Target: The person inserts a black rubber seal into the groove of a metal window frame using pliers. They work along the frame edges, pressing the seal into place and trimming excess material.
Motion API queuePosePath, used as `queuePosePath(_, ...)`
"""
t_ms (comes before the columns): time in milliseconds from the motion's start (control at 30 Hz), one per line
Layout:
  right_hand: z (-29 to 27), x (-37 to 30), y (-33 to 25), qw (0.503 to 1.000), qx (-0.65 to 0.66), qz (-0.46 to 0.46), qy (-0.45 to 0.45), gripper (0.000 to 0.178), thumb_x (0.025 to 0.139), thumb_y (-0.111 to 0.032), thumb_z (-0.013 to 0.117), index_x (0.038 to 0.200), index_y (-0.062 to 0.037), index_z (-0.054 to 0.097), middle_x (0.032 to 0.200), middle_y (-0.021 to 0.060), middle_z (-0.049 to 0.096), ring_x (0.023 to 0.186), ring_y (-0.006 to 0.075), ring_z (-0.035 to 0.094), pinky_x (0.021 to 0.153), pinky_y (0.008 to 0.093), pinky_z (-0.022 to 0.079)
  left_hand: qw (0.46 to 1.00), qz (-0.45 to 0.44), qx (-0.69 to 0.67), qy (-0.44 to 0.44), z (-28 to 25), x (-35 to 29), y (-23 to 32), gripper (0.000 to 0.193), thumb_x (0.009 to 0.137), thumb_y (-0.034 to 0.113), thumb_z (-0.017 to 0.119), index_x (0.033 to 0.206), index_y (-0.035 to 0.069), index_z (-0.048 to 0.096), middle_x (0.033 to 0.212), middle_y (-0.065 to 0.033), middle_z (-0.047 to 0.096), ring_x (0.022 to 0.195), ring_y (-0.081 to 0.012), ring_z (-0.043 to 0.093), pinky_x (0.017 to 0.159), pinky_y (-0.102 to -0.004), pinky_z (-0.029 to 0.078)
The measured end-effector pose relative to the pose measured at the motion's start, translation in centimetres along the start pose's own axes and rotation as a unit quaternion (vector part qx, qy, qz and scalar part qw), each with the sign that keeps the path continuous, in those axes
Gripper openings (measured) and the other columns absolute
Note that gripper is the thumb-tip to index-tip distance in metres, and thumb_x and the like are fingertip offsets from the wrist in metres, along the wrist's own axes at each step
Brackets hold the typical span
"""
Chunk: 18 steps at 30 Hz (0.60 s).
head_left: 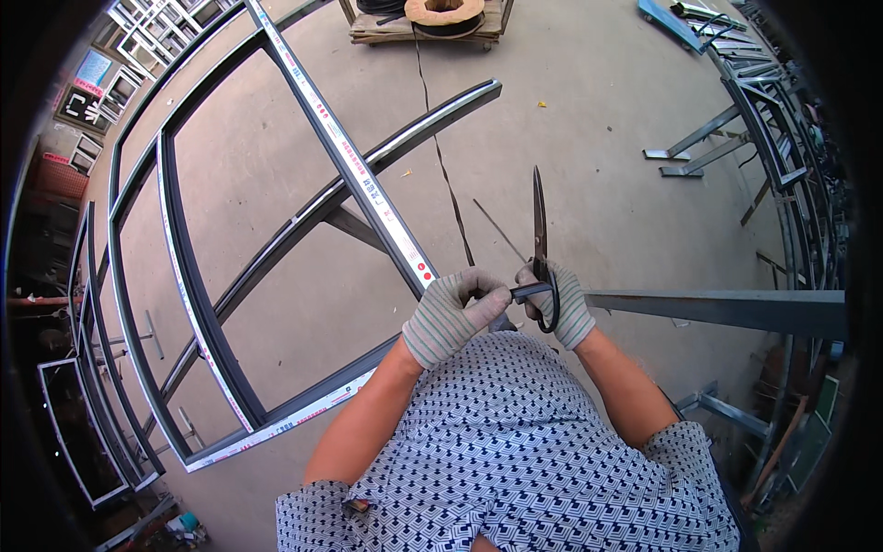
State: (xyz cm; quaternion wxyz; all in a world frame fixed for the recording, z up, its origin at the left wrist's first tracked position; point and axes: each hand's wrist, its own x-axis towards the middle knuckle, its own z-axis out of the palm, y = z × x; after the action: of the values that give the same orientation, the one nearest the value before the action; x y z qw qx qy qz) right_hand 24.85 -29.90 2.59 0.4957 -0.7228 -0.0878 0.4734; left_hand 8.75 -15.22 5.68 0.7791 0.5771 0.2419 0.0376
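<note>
Two gloved hands meet in front of the torso, above the concrete floor (pixel 589 120). The left hand (pixel 451 317) pinches a black strip (pixel 528 292) between thumb and forefinger, its other fingers curled; the strip's short end projects toward the right hand (pixel 574 313). The right hand grips black scissors (pixel 540 221) at the handles, fingers bent, the blades pointing away from the body; how the fingers sit in the loops is partly hidden. The strip lies just right of the metal frame's (pixel 354 170) near right corner, which the left hand and forearm partly cover. A narrow dark band (pixel 444 170) extends from beside the left hand to the near edge of a wooden cart (pixel 372 34), which bears a tan spool (pixel 418 11). At the right, a grey bar (pixel 717 308) ends near the right hand.
</note>
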Motion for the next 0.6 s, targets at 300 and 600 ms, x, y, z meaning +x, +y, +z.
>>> queuePosePath(300,2.1,1.7,-2.8,0.969,0.231,0.079,0.032,0.020,0.095,-0.026,0.070,0.095,-0.0079,0.062,0.091,0.0085,0.071,0.067,0.0152,0.063,0.060,0.0318,0.054,0.986,0.033,-0.076,-0.145,3.9,0.8,4.9,0.023,0.096,0.024,0.070,0.101,0.002,0.068,0.089,0.0000,0.065,0.080,-0.0079,0.059,0.074,-0.0249,0.050)
queuePosePath(600,-10.1,8.6,-9.1,0.886,0.383,-0.212,0.151,0.013,0.088,-0.004,0.073,0.090,-0.0087,0.061,0.087,0.0115,0.067,0.063,0.0158,0.061,0.056,0.0271,0.053,0.985,0.034,-0.157,-0.062,2.2,-1.3,6.1,0.025,0.092,0.026,0.074,0.096,0.002,0.068,0.082,0.0001,0.063,0.074,-0.0073,0.055,0.065,-0.0232,0.046)
